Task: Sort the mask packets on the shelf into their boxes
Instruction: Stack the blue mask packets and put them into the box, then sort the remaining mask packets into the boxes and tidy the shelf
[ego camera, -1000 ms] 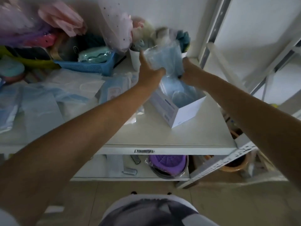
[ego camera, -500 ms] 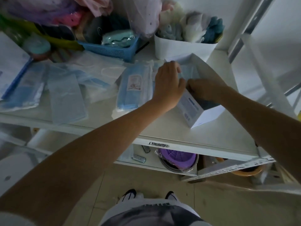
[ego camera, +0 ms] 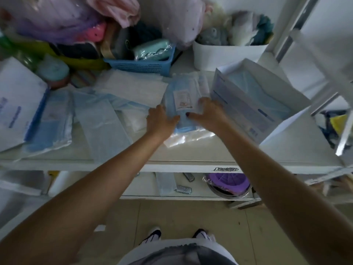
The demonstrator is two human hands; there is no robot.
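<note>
Both hands rested on one blue mask packet (ego camera: pixel 181 104) lying flat near the middle of the white shelf (ego camera: pixel 191 159). The left hand (ego camera: pixel 161 121) lay against the packet's left edge with its fingers curled at the side, and the right hand (ego camera: pixel 207 111) pressed on the right edge with fingers spread over the plastic; whether either had actually gripped it could not be told. The packet carried a small white label (ego camera: pixel 182 99) with reddish print, too blurred to read.

Just to the right stood an open white box (ego camera: pixel 254 104), tilted, with blue masks showing inside. Its near side bore blue lettering and a dark blue bar, none of it legible. More clear packets (ego camera: pixel 99 119) of blue and white masks lay spread to the left, some overlapping. At the far left sat another white box (ego camera: pixel 17 104) with a blue edge and blurred blue writing.

Farther back stood a blue basket (ego camera: pixel 141 66) holding a mint-coloured item, a white tub (ego camera: pixel 227 54) filled with soft toys, and a heap of pink and purple fabric (ego camera: pixel 57 18).

A small black scrawled mark (ego camera: pixel 226 169) showed on the shelf's front edge, unreadable. On the lower shelf lay a purple round lid (ego camera: pixel 228 181) and two small metal pieces (ego camera: pixel 184 189)
</note>
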